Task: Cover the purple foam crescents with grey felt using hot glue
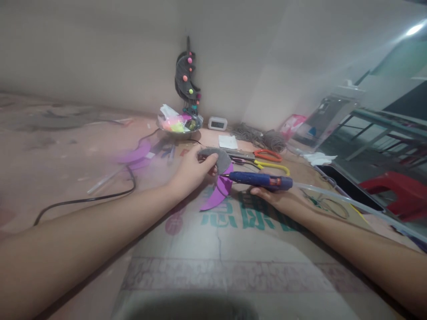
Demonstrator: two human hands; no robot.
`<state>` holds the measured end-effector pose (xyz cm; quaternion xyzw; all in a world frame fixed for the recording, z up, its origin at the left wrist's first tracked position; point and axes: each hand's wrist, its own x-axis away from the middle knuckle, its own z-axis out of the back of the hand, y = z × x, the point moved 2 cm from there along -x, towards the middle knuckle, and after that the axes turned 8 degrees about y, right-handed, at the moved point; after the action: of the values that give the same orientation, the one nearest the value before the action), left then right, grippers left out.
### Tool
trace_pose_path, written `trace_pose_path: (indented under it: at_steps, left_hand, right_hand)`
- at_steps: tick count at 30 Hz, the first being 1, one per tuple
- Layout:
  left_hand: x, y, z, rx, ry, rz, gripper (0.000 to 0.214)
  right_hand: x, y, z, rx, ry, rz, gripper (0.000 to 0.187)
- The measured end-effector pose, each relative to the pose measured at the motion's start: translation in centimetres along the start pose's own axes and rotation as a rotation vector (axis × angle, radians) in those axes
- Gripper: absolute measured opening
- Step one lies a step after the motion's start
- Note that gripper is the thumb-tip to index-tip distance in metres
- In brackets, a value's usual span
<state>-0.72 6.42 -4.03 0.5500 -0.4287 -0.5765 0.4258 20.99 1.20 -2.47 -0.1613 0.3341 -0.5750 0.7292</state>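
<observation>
Between the fingers and thumb of my left hand [191,171] is a felt crescent [216,195], grey at the top and purple along its lower point. My right hand [275,196] is wrapped round a blue hot glue gun [253,178], whose nozzle points left and meets the crescent's edge; I cannot tell if it touches. A long clear glue stick [328,195] sticks out of the gun's rear. Just beyond my hands lie scissors with orange handles [267,155] and a tool with yellow handles [273,166].
Behind stands a grey crescent ornament [183,75] with coloured balls, near a bowl [180,129] of bright scraps. A small white digital clock [217,123] and grey cord [256,137] sit by the wall. Blurred purple pieces [135,154] and a black cable [90,199] lie left. Right is a red stool [396,193].
</observation>
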Motion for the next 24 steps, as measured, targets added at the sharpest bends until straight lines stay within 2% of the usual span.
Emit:
trace_pose_path:
  at_steps: [12,17,24]
  left_hand:
    - [-0.02,0.00,-0.09,-0.008,-0.019,-0.042,0.011]
    - [0.16,0.25,-0.07,-0.031,-0.017,-0.017,0.011]
    - [0.30,0.42,-0.05,-0.019,-0.025,-0.015,0.012]
  right_hand:
    - [0.10,0.29,-0.16,0.015,-0.010,-0.014,0.034]
    - [-0.02,0.75,-0.27,0.063,0.024,-0.011,0.032]
    - [0.21,0.69,-0.17,0.085,-0.001,-0.014,0.031]
